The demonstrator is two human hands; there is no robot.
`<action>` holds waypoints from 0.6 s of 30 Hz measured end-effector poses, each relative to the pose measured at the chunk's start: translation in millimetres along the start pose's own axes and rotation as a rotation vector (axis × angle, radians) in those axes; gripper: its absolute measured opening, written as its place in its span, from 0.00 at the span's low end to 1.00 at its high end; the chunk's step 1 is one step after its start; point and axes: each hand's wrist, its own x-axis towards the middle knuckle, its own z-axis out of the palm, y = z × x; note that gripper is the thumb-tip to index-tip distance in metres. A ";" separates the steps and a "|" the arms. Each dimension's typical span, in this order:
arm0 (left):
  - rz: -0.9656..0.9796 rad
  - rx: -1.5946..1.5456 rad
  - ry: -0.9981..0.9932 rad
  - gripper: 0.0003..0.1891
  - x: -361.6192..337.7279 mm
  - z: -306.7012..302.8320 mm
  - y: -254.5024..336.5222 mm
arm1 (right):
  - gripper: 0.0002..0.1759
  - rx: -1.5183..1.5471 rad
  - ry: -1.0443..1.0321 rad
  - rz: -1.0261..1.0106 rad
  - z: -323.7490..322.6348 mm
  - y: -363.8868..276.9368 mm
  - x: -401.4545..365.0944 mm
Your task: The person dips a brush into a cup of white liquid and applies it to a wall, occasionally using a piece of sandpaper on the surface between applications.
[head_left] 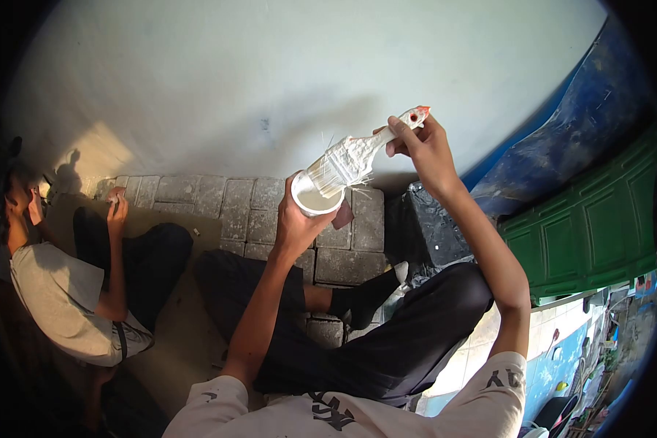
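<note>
My left hand (293,223) is wrapped round a small white cup (320,209), its mouth tipped toward me. Pale paint or a similar white liquid shows inside. In my right hand (425,150) is a wide paintbrush (358,155), pinched near the end of its handle. White paint coats the brush thickly, and a bit of orange shows at the handle's tip around a hanging hole. The bristles point down and left over the cup's mouth, overlapping its rim, with a few stray hairs sticking out.
A pale wall (197,87) rises in front, above grey paving blocks (259,193). Another person (73,299) sits at the left, holding a small object up near the wall. To the right are a black plastic-covered block (423,226), a blue sheet (562,109) and a green panel (588,223).
</note>
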 end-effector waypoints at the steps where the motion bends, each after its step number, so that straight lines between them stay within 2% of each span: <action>1: -0.002 0.004 0.001 0.42 -1.6 -0.3 1.8 | 0.13 0.018 -0.009 0.015 1.2 -1.0 -2.5; 2: -0.008 0.010 0.004 0.41 -4.5 -1.2 4.0 | 0.10 -0.013 -0.016 0.024 1.2 -0.4 -4.1; 7: 0.004 -0.030 0.049 0.41 -0.7 2.4 16.5 | 0.10 0.040 -0.021 0.006 1.4 -2.8 -1.1; 15: -0.023 -0.083 0.008 0.40 -7.9 1.9 35.6 | 0.11 0.030 -0.087 -0.035 1.7 -18.3 -5.3; 17: -0.019 -0.071 0.011 0.40 -8.8 2.2 36.0 | 0.11 0.028 -0.168 -0.155 3.5 -18.6 -7.2; 18: -0.026 -0.064 0.011 0.40 -8.5 1.9 34.9 | 0.11 0.035 -0.171 -0.149 5.3 -20.1 -8.7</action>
